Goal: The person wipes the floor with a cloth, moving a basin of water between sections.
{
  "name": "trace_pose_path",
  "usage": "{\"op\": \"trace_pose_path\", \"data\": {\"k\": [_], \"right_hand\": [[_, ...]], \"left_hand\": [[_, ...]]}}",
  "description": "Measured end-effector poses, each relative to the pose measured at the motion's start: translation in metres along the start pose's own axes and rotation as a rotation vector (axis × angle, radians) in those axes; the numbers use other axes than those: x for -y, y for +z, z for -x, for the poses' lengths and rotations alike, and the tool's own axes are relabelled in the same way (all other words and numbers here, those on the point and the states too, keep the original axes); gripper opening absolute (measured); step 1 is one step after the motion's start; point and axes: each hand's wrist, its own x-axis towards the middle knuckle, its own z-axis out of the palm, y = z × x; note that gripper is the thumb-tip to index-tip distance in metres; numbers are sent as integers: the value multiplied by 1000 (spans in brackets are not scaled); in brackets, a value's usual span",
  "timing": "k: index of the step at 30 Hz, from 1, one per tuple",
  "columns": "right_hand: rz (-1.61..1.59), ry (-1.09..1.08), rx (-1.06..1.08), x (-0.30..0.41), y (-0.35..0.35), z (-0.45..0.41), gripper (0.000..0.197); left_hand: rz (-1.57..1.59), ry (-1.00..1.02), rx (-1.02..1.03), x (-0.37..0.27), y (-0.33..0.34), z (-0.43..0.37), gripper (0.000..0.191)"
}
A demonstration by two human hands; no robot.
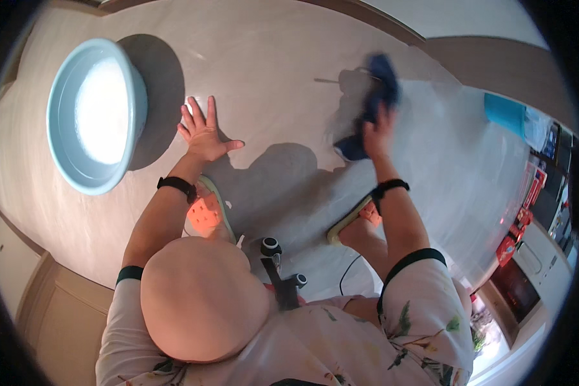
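Note:
My left hand is planted on the grey floor with its fingers spread, holding nothing. Under my right hand is a dark blue cloth, bunched and lying long across the floor; both are blurred. The fingers seem to grip the cloth's middle, though the palm side is hidden. A light blue plastic basin stands left of my left hand. Bright glare fills its inside, so what it holds is hard to tell.
My feet, in clogs with orange uppers, are below my hands. A wooden door is at the lower left. On the right are a turquoise bin, red packages and a white cabinet. Dark baseboard edges the far wall.

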Motion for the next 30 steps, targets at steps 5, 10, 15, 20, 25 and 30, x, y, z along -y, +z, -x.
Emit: {"op": "trace_pose_path", "data": {"k": [5,10,15,20,25,30], "right_hand": [[239,350,-37,15,3,-51,65],[252,67,-11,124,57,-136,63],[60,-399,-40,275,120,-172,63],[46,-935,323,367,133,-141,54],[-70,-1099,454,333,120,-124,50],[4,-824,362,215,62,-113,58]], "left_hand": [[30,-9,15,4,0,3,131],[5,-16,60,-3,-9,4,129],[21,-12,96,-8,-15,3,127],[23,-11,70,-6,-13,3,128],[25,1,24,0,-7,5,129],[-1,33,-33,1,-1,2,133]]}}
